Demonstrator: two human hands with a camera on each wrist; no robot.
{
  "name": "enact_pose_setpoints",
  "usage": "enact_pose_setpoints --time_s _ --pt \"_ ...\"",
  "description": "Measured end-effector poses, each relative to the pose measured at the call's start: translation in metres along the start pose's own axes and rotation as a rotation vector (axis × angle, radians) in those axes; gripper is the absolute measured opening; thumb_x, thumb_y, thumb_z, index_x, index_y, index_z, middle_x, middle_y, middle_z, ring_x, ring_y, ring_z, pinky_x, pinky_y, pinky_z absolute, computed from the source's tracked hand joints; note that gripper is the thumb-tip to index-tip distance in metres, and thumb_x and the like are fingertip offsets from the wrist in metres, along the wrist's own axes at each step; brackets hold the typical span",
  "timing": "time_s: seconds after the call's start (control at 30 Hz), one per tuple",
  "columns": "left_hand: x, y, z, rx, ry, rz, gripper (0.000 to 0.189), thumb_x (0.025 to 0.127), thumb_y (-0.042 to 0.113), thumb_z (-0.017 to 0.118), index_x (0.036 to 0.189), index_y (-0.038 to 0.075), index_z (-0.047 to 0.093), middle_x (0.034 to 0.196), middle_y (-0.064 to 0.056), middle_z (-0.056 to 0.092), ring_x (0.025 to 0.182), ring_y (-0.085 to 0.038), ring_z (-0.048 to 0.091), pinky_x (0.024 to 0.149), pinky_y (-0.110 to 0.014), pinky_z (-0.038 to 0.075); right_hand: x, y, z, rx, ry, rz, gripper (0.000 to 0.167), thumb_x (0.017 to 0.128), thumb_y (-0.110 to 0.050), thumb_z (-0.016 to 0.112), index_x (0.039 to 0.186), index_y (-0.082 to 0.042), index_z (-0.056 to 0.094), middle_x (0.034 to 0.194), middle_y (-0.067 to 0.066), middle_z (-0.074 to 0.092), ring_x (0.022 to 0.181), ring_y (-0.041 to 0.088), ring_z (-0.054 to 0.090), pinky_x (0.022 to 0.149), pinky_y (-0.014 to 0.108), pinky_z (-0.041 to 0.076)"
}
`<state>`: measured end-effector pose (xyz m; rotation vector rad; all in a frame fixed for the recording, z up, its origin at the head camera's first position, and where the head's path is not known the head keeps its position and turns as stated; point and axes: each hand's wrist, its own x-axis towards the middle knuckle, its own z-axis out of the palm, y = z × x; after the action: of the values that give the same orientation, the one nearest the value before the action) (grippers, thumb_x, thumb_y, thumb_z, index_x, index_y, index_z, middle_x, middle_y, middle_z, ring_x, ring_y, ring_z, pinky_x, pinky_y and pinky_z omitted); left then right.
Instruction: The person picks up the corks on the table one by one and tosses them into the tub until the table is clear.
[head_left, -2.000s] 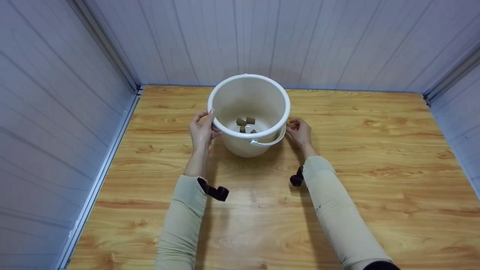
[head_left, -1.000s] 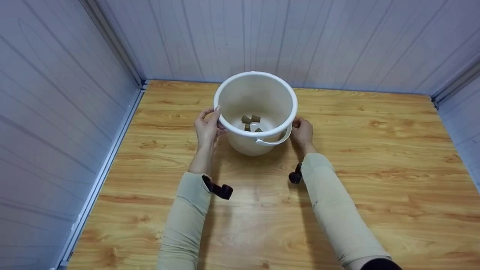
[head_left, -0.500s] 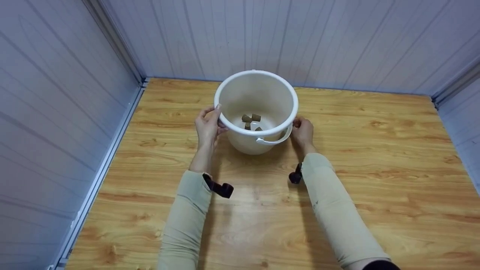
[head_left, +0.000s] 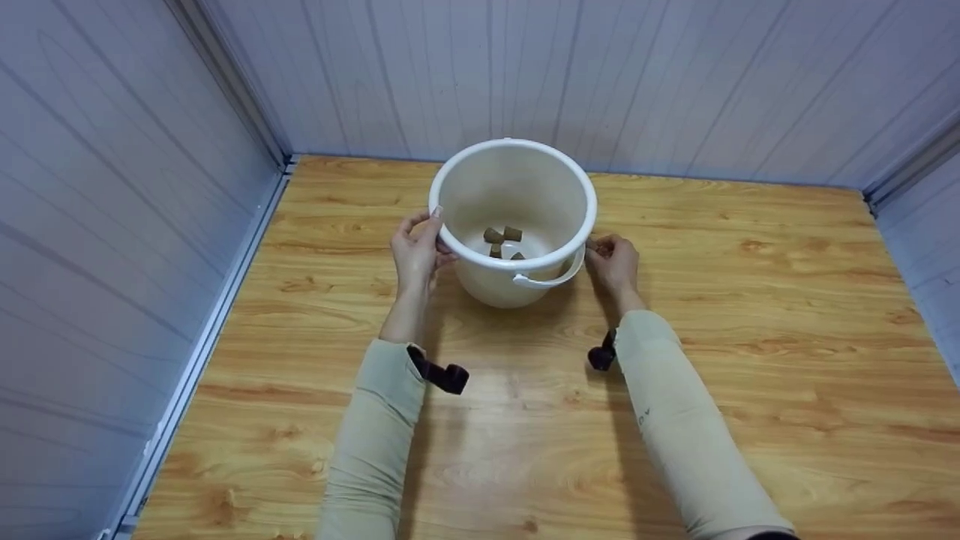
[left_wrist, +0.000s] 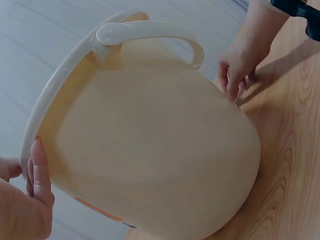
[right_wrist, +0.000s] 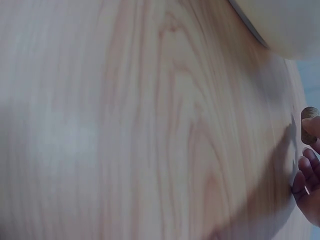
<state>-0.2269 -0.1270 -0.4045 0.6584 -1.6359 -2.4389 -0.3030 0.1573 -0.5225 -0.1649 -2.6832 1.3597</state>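
Note:
A white bucket (head_left: 495, 289) stands upright on the wooden surface in the head view, its handle (head_left: 553, 282) hanging on the near right side. My left hand (head_left: 414, 259) grips the bucket's left rim, thumb on the edge and fingers below it. Several brown, tapered corks (head_left: 513, 234) lie on the bucket's floor; the near wall partly hides one. Just right of the bucket, my right hand (head_left: 618, 266) is low by its wall. Between its thumb and fingers it pinches another cork (right_wrist: 309, 122), seen at the edge of the right wrist view.
The wood-grain surface (head_left: 750, 337) runs around the bucket. A pale panel wall (head_left: 420, 82) rises close behind it, with side walls at left and right. Dark wrist-camera mounts (head_left: 448, 379) stick out from both cuffs.
Over two seconds, the head view shifts a little, so the bucket appears farther right. In the last half second my right hand moves slightly right, away from the bucket. My left hand keeps its grip.

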Motion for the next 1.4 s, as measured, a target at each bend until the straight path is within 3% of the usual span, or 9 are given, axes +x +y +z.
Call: enact_pose_setpoints --time_s 0.53,0.6,0.67,0.73,0.83,0.93,1.2,1.23,1.4 --pt "0.004 -0.003 -0.001 -0.013 0.004 -0.028 0.032 0.085 0.023 0.061 0.108 0.004 0.05 0.057 -0.006 0.052 0.04 -0.012 0.049 0.038 -0.022 0.05 -0.005 -0.006 -0.015 -0.012 0.06 -0.073 0.021 0.08 -0.011 0.063 0.095 0.004 0.061 0.087 0.015 0.057 0.076 0.022 0.052 0.065 0.023 0.043" --pt "0.01 -0.008 -0.002 -0.009 0.011 -0.02 0.033 0.083 0.025 0.063 0.106 0.004 0.052 0.059 -0.007 0.052 0.041 -0.013 0.049 0.039 -0.023 0.051 -0.007 -0.008 -0.017 -0.004 0.073 -0.1 0.021 0.079 -0.01 0.064 0.094 0.004 0.062 0.086 0.015 0.058 0.075 0.022 0.053 0.064 0.024 0.043" --pt "0.034 -0.028 -0.008 -0.069 -0.02 0.015 0.032 0.081 0.026 0.066 0.103 0.006 0.054 0.058 -0.006 0.052 0.04 -0.012 0.05 0.037 -0.023 0.05 -0.009 -0.009 -0.02 0.01 0.089 -0.126 0.021 0.078 -0.009 0.065 0.094 0.004 0.062 0.086 0.016 0.058 0.074 0.024 0.053 0.064 0.024 0.043" --pt "0.038 -0.032 -0.009 -0.091 -0.027 0.029 0.032 0.08 0.026 0.067 0.101 0.005 0.053 0.058 -0.008 0.052 0.041 -0.014 0.051 0.037 -0.024 0.05 -0.011 -0.01 -0.023 0.031 0.101 -0.146 0.021 0.077 -0.008 0.066 0.093 0.004 0.062 0.085 0.016 0.058 0.073 0.024 0.053 0.063 0.024 0.043" --pt "0.033 -0.029 -0.008 -0.129 -0.04 0.04 0.028 0.083 0.02 0.064 0.101 0.002 0.052 0.055 -0.008 0.052 0.039 -0.013 0.051 0.034 -0.024 0.049 -0.014 -0.01 -0.027 0.053 0.103 -0.159 0.021 0.077 -0.008 0.066 0.094 0.004 0.061 0.086 0.015 0.057 0.074 0.024 0.051 0.063 0.023 0.042" --pt "0.008 -0.009 -0.002 -0.089 -0.011 0.022 0.027 0.085 0.017 0.06 0.103 0.0 0.051 0.053 -0.007 0.05 0.038 -0.013 0.05 0.035 -0.023 0.049 -0.016 -0.011 -0.032 0.062 0.098 -0.166 0.022 0.077 -0.01 0.067 0.094 0.004 0.061 0.087 0.014 0.056 0.074 0.022 0.051 0.063 0.022 0.042" --pt "0.03 -0.027 -0.008 -0.106 -0.017 0.015 0.033 0.079 0.025 0.068 0.1 0.005 0.053 0.054 -0.007 0.051 0.038 -0.013 0.049 0.035 -0.023 0.049 -0.022 -0.018 -0.044 0.06 0.105 -0.229 0.022 0.078 -0.012 0.068 0.094 0.003 0.062 0.088 0.014 0.058 0.074 0.022 0.051 0.059 0.021 0.041" --pt "0.017 -0.016 -0.004 -0.074 0.002 0.019 0.033 0.08 0.023 0.067 0.102 0.003 0.052 0.055 -0.008 0.051 0.039 -0.013 0.05 0.036 -0.024 0.05 -0.023 -0.02 -0.046 0.063 0.107 -0.234 0.022 0.078 -0.012 0.068 0.093 0.003 0.062 0.088 0.014 0.058 0.074 0.022 0.051 0.058 0.02 0.041" --pt "0.003 -0.004 -0.001 -0.054 -0.002 0.003 0.027 0.085 0.02 0.06 0.104 0.003 0.051 0.056 -0.005 0.051 0.039 -0.01 0.049 0.037 -0.022 0.049 -0.029 -0.026 -0.054 0.063 0.12 -0.26 0.021 0.078 -0.011 0.068 0.092 0.003 0.062 0.088 0.014 0.058 0.074 0.021 0.051 0.056 0.016 0.04"
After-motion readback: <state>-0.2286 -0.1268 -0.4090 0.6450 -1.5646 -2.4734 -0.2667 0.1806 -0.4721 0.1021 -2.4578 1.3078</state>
